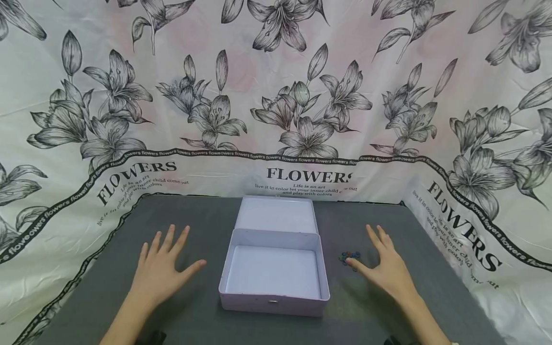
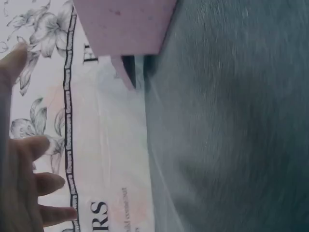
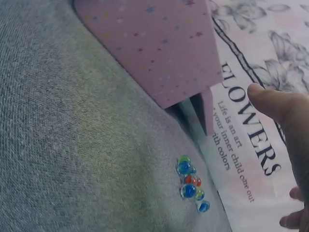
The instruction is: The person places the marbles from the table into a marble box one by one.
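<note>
A pink box (image 1: 276, 303) with its lid (image 1: 277, 214) laid back stands in the middle of the grey table; its white inside holds nothing. In the right wrist view, small stars dot the side of the box (image 3: 154, 48). Several glass marbles (image 3: 188, 179), blue, green and red, lie in a cluster to the right of the box. My left hand (image 1: 161, 270) hovers left of the box, fingers spread, holding nothing. Above the table on the right, my right hand (image 1: 388, 270) is spread too, its thumb overlapping the marbles (image 1: 350, 255) in the head view.
Grey cloth covers the table (image 1: 189, 316). A white curtain (image 1: 276, 120) printed with lilies and the word FLOWERS hangs behind the table and along both sides. The lid of the box leans back near the table's far edge.
</note>
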Available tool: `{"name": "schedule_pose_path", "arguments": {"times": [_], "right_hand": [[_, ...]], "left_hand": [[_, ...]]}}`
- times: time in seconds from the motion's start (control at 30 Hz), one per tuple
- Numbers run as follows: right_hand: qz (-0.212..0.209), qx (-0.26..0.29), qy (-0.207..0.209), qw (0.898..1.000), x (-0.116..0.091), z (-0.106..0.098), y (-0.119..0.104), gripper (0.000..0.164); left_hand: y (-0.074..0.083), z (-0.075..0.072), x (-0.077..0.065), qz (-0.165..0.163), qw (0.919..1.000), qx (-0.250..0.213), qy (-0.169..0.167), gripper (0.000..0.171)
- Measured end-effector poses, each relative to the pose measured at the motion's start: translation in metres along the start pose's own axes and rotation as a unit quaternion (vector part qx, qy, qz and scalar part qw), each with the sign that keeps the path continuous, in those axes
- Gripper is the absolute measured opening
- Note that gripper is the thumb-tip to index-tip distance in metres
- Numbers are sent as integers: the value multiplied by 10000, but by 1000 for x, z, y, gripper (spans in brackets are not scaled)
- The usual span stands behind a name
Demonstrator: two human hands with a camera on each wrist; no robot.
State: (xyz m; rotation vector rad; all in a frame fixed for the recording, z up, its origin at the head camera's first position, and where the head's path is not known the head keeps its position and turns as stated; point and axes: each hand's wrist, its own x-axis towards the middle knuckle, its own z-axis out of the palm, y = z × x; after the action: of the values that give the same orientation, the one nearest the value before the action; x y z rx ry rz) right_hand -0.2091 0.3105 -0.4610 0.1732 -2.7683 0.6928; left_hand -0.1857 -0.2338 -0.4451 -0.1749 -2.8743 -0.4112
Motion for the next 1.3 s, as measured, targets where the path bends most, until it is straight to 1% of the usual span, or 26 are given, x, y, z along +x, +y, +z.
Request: {"name": "schedule_pose_path", "arguments": {"times": [0.13, 0.23, 0.33, 0.4, 0.47, 0.53, 0.63, 0.7, 0.73, 0.83, 0.9, 0.93, 0.97, 1.0, 1.03, 1.1, 1.13, 1.17, 1.2, 1.23, 1.3], "right_hand": [[-6, 529, 403, 9978, -1, -1, 7, 109], [101, 694, 542, 9961, -3, 2, 15, 106], [381, 870, 440, 9945, -8, 6, 22, 103], [622, 934, 354, 9931, -11, 9, 27, 101], [865, 1023, 290, 9906, -13, 11, 32, 97], [1091, 1139, 252, 9872, -14, 13, 36, 90], [1357, 1314, 169, 9819, -14, 17, 42, 78], [1419, 1369, 159, 9802, -14, 22, 45, 72], [1416, 1401, 169, 9798, -14, 24, 46, 69], [1204, 1431, 228, 9821, -15, 32, 47, 60], [1003, 1474, 276, 9836, -15, 37, 47, 53], [895, 1505, 287, 9841, -16, 39, 47, 49], [776, 1497, 300, 9852, -16, 40, 47, 45], [659, 1497, 331, 9860, -17, 42, 46, 42], [568, 1484, 349, 9867, -17, 43, 46, 40], [400, 1414, 408, 9883, -17, 44, 46, 35], [330, 1380, 428, 9890, -17, 44, 46, 34], [271, 1337, 442, 9897, -17, 45, 46, 32], [230, 1302, 462, 9901, -17, 45, 46, 30], [183, 1265, 476, 9907, -17, 45, 46, 28], [78, 1211, 543, 9911, -17, 46, 46, 26]], "left_hand": [[6, 6, 0, -32, 9965, -821, 119, 97], [9, 17, -3, 25, 9898, -1384, 339, 90], [12, 29, -8, 107, 9783, -1962, 656, 74], [15, 37, -11, 215, 9682, -2345, 846, 62], [19, 44, -14, 284, 9590, -2654, 954, 53], [24, 50, -16, 339, 9508, -2934, 936, 48], [30, 57, -19, 421, 9407, -3251, 872, 46], [32, 60, -20, 578, 9344, -3416, 823, 48], [32, 61, -21, 712, 9313, -3479, 812, 50], [31, 63, -21, 1166, 9194, -3687, 721, 59], [31, 64, -21, 1459, 9145, -3718, 642, 68], [30, 64, -20, 1567, 9143, -3688, 588, 73], [31, 64, -20, 1603, 9167, -3621, 528, 79], [31, 65, -21, 1647, 9219, -3472, 488, 84], [32, 65, -21, 1652, 9286, -3293, 452, 88], [34, 67, -23, 1574, 9450, -2841, 382, 96], [35, 67, -24, 1517, 9520, -2632, 361, 97], [37, 68, -24, 1464, 9574, -2463, 352, 96], [38, 68, -25, 1435, 9612, -2327, 354, 96], [39, 68, -26, 1384, 9634, -2272, 346, 95], [41, 68, -27, 1304, 9654, -2233, 346, 94]]}}
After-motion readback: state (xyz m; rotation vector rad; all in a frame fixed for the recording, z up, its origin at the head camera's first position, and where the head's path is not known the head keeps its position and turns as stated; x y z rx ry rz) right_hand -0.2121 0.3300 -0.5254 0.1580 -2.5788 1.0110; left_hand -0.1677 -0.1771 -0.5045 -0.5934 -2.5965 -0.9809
